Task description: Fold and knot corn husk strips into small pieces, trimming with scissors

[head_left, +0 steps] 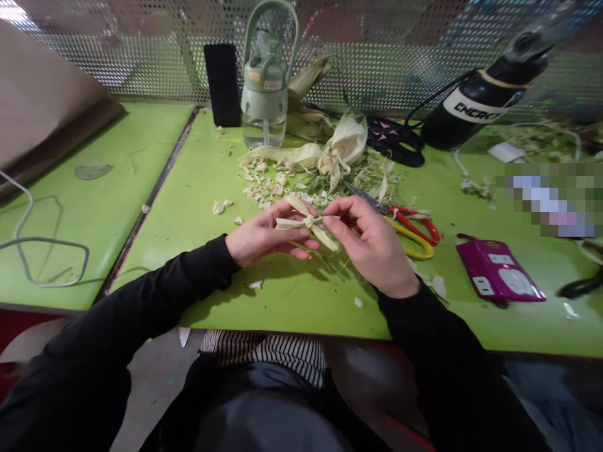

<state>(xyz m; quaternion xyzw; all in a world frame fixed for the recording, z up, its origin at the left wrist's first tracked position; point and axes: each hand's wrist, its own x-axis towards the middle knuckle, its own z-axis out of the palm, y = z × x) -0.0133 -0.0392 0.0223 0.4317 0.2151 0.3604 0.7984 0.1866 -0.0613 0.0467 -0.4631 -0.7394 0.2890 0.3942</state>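
Note:
My left hand (pixel 266 237) and my right hand (pixel 372 242) meet over the green table (pixel 198 207), both closed on a small knotted piece of pale corn husk (pixel 308 223). Its strips stick out left, up and down from a knot between my fingertips. Just behind my right hand lie scissors with red and yellow handles (pixel 409 229), blades pointing up-left. Farther back sits a heap of husk leaves and cut scraps (pixel 320 163).
A green water bottle (pixel 266 81) and a black phone (pixel 222 85) stand at the back by the mesh wall. A black bottle (pixel 475 103) lies at right, a purple device (pixel 499 276) near the front right. A second green table (pixel 70 207) with a cable is at left.

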